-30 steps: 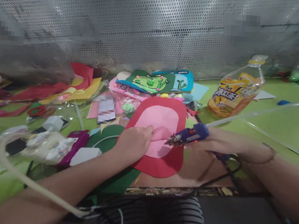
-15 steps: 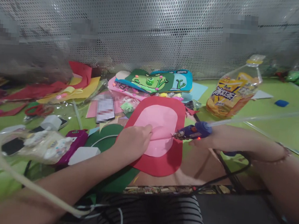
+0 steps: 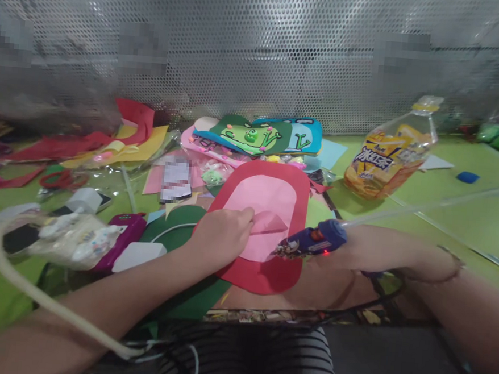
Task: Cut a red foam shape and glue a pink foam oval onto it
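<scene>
A blue hot glue gun [image 3: 320,240] with a clear glue stick out of its back is gripped in my right hand [image 3: 356,246]. Its nozzle points left, over the lower right of a pink rounded sheet [image 3: 266,191]. That sheet lies on a larger red rounded sheet [image 3: 292,278]. My left hand [image 3: 224,233] rests on the sheets, its fingers pinching the left end of a small pink paper piece [image 3: 272,224]. The piece's curved upper part rises off the pink sheet. My left fingertips are partly hidden.
A tilted iced tea bottle [image 3: 389,151] stands at the right. Decorated felt pieces [image 3: 257,135] lie at the back. On the left are a purple-cased device [image 3: 127,230], a white adapter [image 3: 140,257], red scissors [image 3: 62,179] and a looping cream cable [image 3: 53,310].
The glue gun has moved down and a little left, away from the small pink piece to the lower part of the sheets. My left hand has stayed in place.
</scene>
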{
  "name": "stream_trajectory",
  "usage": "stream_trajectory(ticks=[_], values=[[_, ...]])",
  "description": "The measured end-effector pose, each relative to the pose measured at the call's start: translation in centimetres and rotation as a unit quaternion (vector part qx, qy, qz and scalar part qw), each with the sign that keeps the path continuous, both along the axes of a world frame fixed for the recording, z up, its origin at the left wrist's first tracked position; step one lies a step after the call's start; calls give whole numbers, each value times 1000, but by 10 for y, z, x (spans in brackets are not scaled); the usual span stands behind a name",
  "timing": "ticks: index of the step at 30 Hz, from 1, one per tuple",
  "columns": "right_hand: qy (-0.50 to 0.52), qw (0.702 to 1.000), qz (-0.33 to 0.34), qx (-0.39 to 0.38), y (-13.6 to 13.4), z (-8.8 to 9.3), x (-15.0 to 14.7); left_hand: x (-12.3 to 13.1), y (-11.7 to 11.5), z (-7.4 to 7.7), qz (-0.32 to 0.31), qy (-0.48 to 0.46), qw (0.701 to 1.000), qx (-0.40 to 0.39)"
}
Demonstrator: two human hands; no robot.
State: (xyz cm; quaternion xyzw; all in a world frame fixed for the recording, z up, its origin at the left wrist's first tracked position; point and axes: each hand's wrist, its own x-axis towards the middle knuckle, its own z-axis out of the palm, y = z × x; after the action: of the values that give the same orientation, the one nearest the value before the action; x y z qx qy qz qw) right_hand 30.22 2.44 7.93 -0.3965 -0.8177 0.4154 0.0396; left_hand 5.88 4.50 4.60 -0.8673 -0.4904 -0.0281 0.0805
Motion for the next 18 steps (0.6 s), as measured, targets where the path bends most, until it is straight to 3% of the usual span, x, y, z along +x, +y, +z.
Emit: stream_trajectory(ticks=[4, 11, 18], values=[[36, 999, 26, -14, 1, -7, -12, 0, 0, 0, 1, -1, 1000, 2], [89, 971, -189, -114, 10, -6, 1, -2, 0, -1, -12, -3, 1000, 7], [88, 964, -197, -156, 14, -4, 7, -2, -1, -1, -16, -22, 1000, 0]])
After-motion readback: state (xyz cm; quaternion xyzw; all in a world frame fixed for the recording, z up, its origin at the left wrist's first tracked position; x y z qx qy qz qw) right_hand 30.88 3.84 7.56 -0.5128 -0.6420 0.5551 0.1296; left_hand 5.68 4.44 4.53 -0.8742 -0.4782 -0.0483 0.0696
